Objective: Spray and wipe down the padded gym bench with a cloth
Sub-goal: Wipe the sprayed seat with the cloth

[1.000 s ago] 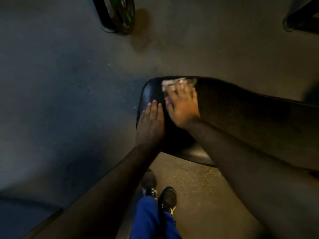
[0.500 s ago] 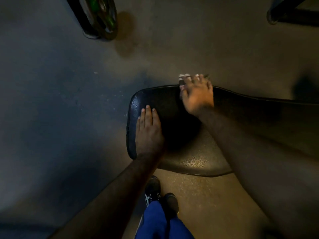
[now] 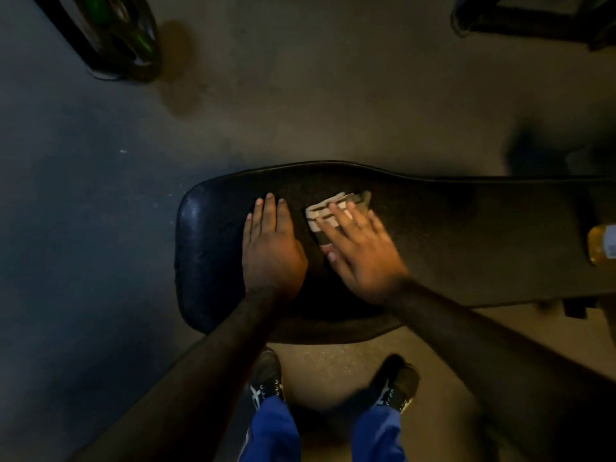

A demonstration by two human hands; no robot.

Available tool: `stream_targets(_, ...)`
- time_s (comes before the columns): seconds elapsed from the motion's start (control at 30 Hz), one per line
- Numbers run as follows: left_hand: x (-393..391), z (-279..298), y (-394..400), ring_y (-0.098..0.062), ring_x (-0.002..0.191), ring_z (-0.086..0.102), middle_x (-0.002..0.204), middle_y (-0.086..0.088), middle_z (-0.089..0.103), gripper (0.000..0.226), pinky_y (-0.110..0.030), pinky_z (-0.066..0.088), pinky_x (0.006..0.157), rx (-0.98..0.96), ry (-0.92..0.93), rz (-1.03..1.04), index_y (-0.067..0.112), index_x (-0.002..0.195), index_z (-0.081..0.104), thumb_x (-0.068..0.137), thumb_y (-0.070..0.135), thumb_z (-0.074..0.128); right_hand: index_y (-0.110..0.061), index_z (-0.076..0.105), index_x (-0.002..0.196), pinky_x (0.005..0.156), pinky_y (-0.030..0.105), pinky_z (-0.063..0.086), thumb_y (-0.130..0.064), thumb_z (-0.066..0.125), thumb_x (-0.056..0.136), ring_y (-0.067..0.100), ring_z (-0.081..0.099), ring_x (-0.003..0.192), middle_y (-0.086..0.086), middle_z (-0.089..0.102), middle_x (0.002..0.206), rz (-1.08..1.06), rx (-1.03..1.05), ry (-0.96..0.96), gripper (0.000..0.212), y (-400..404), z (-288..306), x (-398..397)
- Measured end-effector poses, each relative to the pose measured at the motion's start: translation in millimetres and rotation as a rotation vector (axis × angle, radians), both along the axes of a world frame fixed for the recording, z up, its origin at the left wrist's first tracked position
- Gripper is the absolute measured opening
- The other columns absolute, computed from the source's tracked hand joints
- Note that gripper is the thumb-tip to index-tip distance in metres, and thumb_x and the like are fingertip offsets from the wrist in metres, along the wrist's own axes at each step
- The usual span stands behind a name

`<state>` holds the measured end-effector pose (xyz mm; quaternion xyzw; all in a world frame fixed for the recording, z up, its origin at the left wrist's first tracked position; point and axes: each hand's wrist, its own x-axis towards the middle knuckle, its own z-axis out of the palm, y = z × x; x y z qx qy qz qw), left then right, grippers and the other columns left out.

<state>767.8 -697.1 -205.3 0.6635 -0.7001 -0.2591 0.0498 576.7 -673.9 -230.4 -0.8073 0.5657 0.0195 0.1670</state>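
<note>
The black padded bench (image 3: 466, 235) runs from the centre of the view off to the right, its rounded end at the left. My left hand (image 3: 271, 248) lies flat on the pad near that end, fingers together, holding nothing. My right hand (image 3: 360, 251) presses a folded pale striped cloth (image 3: 328, 210) flat against the pad just right of the left hand; the cloth shows beyond the fingertips. A yellowish spray bottle (image 3: 601, 243) lies on the bench at the right edge, mostly cut off.
A weight plate (image 3: 116, 38) with green markings stands on the concrete floor at top left. Dark equipment framing (image 3: 533, 18) sits at top right. My shoes (image 3: 266, 381) and blue trousers are below the bench's near edge.
My right hand has drawn the cloth from the bench's far edge back toward the middle of the pad. The left hand stays planted. The view has shifted, bringing the bottle into sight.
</note>
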Motion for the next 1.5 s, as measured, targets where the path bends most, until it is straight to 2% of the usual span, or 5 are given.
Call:
stream_targets(0.47,-88,4,46,-0.022,0.15,0.009,0.162,-0.01,0.016,0.057,-0.034,0.006,0.12,0.01,0.022,-0.055,0.011,0.152,0.024,0.098,0.021,0.039,-0.02,0.033,0.157,0.123,0.059,0.017,-0.046,0.028,0.101,0.038,0.018,0.154,0.018,0.028,0.164,-0.655,-0.069,0.048,0.062,23,-11,-88)
stream_targets(0.63,-119,8,54,-0.02,0.149,0.014,0.161,-0.008,0.021,0.052,-0.035,0.012,0.12,-0.001,0.106,-0.018,0.012,0.15,0.03,0.1,0.02,0.039,-0.03,0.02,0.16,0.126,0.055,0.007,-0.044,0.031,0.105,0.028,0.006,0.157,0.005,0.015,0.17,-0.064,0.017,-0.053,0.058,100,-3,-106)
stream_targets(0.77,-143,-1,55,-0.02,0.149,0.016,0.16,-0.008,0.024,0.051,-0.035,0.015,0.119,-0.029,0.105,-0.069,0.013,0.15,0.032,0.1,0.02,0.04,-0.025,0.028,0.158,0.124,0.059,0.013,-0.045,0.031,0.102,0.034,0.014,0.156,0.013,0.026,0.166,-0.7,-0.052,-0.028,0.06,52,-14,-147)
stream_targets(0.93,-180,1,54,-0.021,0.149,0.014,0.161,-0.008,0.023,0.053,-0.038,0.013,0.121,0.008,0.078,-0.094,0.014,0.15,0.03,0.099,0.022,0.039,-0.03,0.023,0.159,0.126,0.056,0.01,-0.045,0.03,0.104,0.028,0.011,0.157,0.005,0.02,0.169,-0.058,0.037,-0.083,0.058,101,-4,-160)
stream_targets(1.5,-239,-18,56,-0.026,0.151,-0.002,0.163,-0.013,0.001,0.074,-0.038,-0.003,0.12,0.084,-0.128,-0.21,0.009,0.155,0.008,0.098,0.042,0.041,-0.031,0.025,0.159,0.126,0.055,0.007,-0.047,0.029,0.105,0.028,0.001,0.158,0.002,0.012,0.171,-0.188,0.051,-0.077,0.057,2,-9,-209)
